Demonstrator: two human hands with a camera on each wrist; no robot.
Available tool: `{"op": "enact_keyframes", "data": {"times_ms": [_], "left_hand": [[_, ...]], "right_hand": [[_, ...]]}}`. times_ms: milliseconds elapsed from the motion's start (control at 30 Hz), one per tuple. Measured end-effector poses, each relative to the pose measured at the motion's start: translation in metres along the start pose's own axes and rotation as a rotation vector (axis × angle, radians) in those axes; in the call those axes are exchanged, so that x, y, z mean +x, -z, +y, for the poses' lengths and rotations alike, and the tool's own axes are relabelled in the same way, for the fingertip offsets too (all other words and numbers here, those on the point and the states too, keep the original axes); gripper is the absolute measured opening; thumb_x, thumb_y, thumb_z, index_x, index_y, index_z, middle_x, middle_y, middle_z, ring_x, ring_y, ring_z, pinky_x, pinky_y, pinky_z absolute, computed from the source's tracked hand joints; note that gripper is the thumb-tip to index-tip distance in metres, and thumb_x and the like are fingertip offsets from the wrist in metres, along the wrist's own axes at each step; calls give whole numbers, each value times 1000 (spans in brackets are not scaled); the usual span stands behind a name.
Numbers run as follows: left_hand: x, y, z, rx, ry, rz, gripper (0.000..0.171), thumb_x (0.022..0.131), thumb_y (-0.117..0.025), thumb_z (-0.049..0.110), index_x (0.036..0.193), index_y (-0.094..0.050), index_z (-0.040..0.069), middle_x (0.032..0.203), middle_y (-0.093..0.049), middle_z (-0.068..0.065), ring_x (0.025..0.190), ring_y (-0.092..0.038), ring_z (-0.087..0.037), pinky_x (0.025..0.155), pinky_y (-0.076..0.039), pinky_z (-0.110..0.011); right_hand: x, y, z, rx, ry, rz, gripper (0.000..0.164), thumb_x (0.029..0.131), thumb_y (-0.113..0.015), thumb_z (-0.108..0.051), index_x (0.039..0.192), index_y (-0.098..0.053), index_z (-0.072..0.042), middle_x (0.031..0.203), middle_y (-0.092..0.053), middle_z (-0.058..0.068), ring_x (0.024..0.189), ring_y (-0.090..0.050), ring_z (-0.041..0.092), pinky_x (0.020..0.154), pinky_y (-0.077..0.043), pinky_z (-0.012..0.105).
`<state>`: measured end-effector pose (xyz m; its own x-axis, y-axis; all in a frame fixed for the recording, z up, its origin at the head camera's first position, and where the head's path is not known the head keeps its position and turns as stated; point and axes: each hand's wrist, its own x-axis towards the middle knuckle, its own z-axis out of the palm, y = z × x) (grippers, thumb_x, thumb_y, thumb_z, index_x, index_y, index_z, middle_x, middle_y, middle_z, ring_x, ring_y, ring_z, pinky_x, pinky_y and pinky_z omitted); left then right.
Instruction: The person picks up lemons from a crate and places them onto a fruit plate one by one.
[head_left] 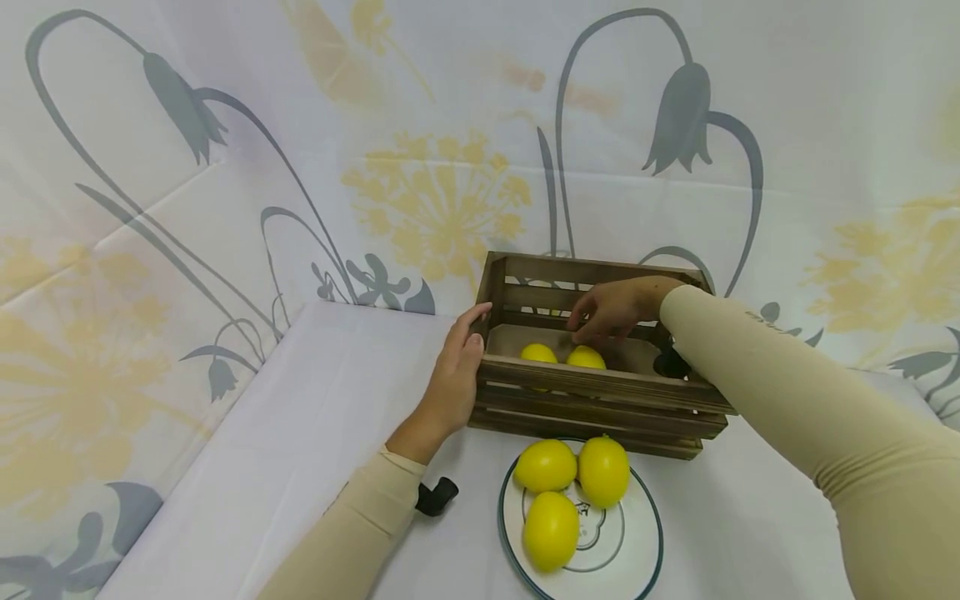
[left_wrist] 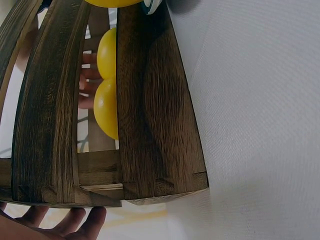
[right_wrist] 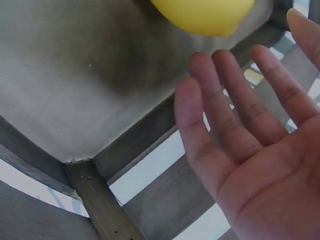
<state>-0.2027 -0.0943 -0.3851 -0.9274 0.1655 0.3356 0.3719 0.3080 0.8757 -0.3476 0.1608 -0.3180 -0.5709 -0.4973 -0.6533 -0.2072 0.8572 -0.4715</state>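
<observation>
A dark wooden slatted crate stands on the white cloth, two lemons lying side by side on its floor. My left hand touches the crate's left end from outside, fingers extended along the wood. In the left wrist view its fingertips sit right at the end boards. Inside the crate, my right hand hangs over the floor just behind the lemons. The right wrist view shows that hand holding nothing, its fingers spread and slightly bent, with one lemon just beyond the fingertips.
In front of the crate, a white plate with a dark rim carries three lemons. A flower-printed cloth hangs behind the crate. Black wrist gear shows beside the left forearm.
</observation>
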Motion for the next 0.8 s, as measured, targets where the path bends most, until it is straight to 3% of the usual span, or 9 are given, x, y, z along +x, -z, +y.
{"op": "enact_keyframes", "data": {"times_ms": [300,500,800], "left_hand": [[0,-1,-1,7,1,2,48,109,-24,30,155,-31,20,160,-30,-10,146,-32,-29,120,-28,-52],[0,-1,-4,0,0,8,48,108,-25,29,155,-32,20,161,-29,-9,146,-31,-29,119,-28,-54],[0,0,-3,2,1,8,47,109,-25,31,155,-31,22,160,-30,-9,144,-34,-31,119,-28,-54]], "right_hand": [[-1,-3,3,37,-45,-58,51,98,-63,-37,139,-54,-9,133,-55,13,105,-65,24,95,-54,42],[0,-6,4,83,-62,-77,50,97,-64,-37,139,-54,-10,129,-58,13,102,-67,25,95,-55,42],[2,-10,2,66,-53,-101,56,97,-64,-37,143,-51,-8,124,-61,13,98,-70,22,93,-57,40]]}}
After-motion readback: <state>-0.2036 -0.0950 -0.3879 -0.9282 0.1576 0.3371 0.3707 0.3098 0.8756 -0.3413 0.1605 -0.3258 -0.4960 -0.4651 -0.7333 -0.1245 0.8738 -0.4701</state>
